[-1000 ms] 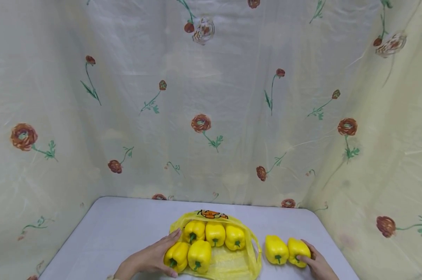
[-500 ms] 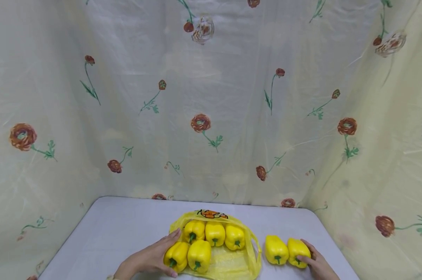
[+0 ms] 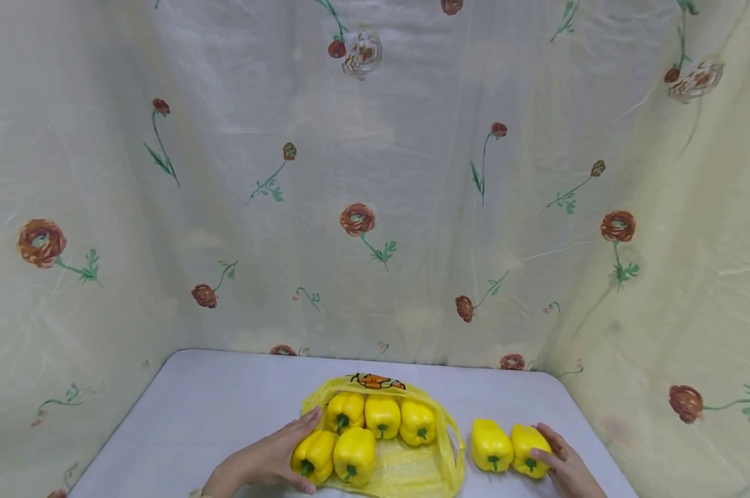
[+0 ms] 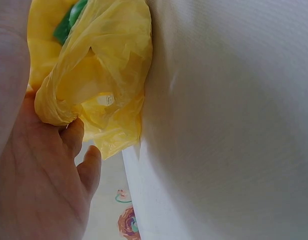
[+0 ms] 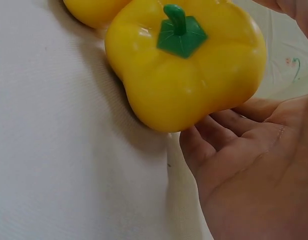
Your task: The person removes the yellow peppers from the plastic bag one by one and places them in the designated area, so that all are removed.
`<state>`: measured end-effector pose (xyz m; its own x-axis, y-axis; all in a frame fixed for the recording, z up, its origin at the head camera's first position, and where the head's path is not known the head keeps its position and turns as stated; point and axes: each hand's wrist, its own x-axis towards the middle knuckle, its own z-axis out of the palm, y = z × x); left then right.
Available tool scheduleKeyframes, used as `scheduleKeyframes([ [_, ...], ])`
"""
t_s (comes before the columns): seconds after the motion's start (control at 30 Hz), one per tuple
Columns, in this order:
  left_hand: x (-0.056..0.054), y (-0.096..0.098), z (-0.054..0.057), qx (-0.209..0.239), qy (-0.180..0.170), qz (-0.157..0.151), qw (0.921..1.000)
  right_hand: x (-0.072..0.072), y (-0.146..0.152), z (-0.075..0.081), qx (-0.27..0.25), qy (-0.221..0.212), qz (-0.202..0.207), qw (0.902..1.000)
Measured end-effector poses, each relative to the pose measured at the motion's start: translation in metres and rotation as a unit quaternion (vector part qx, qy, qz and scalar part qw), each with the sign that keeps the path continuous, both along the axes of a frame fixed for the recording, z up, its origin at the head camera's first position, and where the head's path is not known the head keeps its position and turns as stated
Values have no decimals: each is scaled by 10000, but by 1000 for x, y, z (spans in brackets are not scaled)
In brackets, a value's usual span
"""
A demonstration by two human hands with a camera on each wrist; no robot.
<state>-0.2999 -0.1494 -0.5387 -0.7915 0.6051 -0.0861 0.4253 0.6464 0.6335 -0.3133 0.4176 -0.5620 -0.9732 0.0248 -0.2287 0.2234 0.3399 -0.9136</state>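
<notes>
In the head view a yellow plastic bag [image 3: 406, 467] lies with its mouth facing me and several yellow bell peppers [image 3: 354, 453] inside. My left hand [image 3: 265, 456] holds the bag's left side, thumb in front and fingers behind, beside the leftmost pepper [image 3: 315, 453]. In the left wrist view, bag film [image 4: 106, 65] hangs over the fingers. Right of the bag, two bell peppers stand side by side on the table. My right hand [image 3: 567, 463] is around the outer pepper [image 3: 527, 443]; the right wrist view shows the thumb off its surface and the fingers behind it.
The other loose pepper [image 3: 491, 445] stands between the bag and the outer one. A bag handle [image 3: 457, 436] loops toward it. The white table [image 3: 219, 394] ends at a flower-printed curtain [image 3: 375, 277] on the back and both sides.
My right thumb has drawn back from the outer pepper, and the right hand has loosened. The left hand, the bag and its peppers have stayed put.
</notes>
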Motion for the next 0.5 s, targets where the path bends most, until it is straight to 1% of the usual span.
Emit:
scheduleKeyframes([
  [0.17, 0, 0, -1, 4, -29, 3, 10000, 3, 3, 2, 278, 82, -10, 9996],
  [0.4, -1, 0, 0, 14, -5, -11, 10000, 6, 3, 8, -58, 253, -110, 9996],
  [0.5, -1, 0, 0, 41, 15, -37, 10000, 6, 3, 9, -79, 338, -140, 9993],
])
